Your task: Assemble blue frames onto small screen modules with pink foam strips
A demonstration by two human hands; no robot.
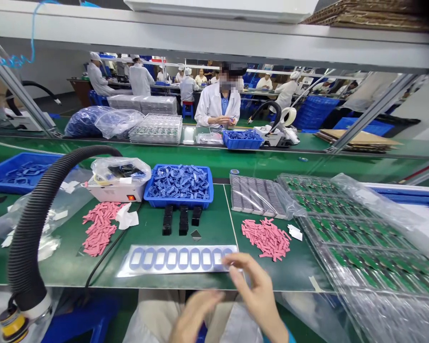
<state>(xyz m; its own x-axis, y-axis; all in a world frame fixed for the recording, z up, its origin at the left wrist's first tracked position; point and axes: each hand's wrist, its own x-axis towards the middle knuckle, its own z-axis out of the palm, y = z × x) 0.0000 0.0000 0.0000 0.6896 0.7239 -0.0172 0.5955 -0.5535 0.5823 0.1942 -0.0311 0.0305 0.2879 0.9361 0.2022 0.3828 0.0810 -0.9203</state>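
On my feed, the sticker strip (pixel 178 260) lies flat on the green bench (pixel 218 219), close to its near edge, I'd guess so that both hands reach it easily. Its long axis runs sideways, roughly along that edge, the left end slightly nearer the wearer; its ovals stand crosswise, pointing away.

At the strip's right end I see the right hand (pixel 253 281), thumb and forefinger curved towards each other; I can't tell whether they pinch a sticker. The left hand (pixel 196 314) is nearer the wearer than the strip, off the bench edge, too blurred for me to read its grip.

Beyond the strip stand black stacks (pixel 183 221), then a blue bin (pixel 178 203) of blue plastic parts (pixel 180 181). Pink pieces lie heaped beyond each end, probably split for reach from either side. Farther right of the strip are green boards (pixel 350 228) in clear trays.
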